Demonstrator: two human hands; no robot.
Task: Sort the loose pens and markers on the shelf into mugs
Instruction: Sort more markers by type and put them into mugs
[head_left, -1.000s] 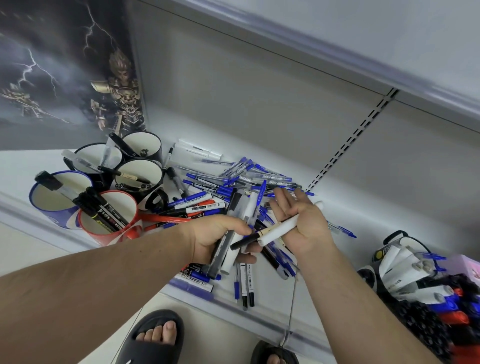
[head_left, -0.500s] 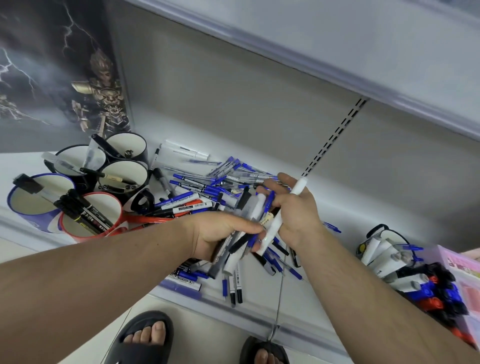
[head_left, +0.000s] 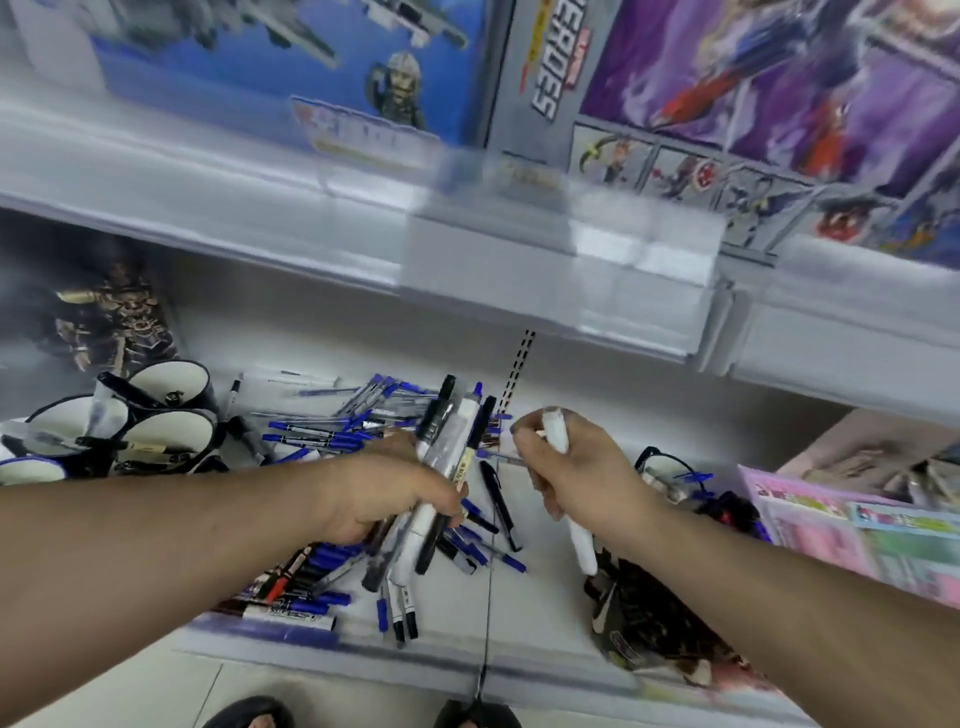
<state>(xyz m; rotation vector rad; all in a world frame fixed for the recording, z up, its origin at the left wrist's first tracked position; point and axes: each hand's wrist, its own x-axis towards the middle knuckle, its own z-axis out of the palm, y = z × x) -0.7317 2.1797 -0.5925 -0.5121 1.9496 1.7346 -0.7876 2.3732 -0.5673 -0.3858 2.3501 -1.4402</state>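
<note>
While both hands grip pens, mugs (head_left: 171, 436) stand left — contents seemingly blurred.

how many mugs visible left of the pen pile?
4, possibly more hidden. Back black mug nearest the wall; black mug left of it; black mug in front, beside the pen pile; blue-rimmed mug cut off at the left edge.

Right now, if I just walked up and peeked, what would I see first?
Probably the big messy pile of blue pens on the shelf, right in the middle. Above it the left hand grips a whole bundle of pens and markers, and the right hand holds one white marker. A cluster of mugs stands at the far left.
</note>
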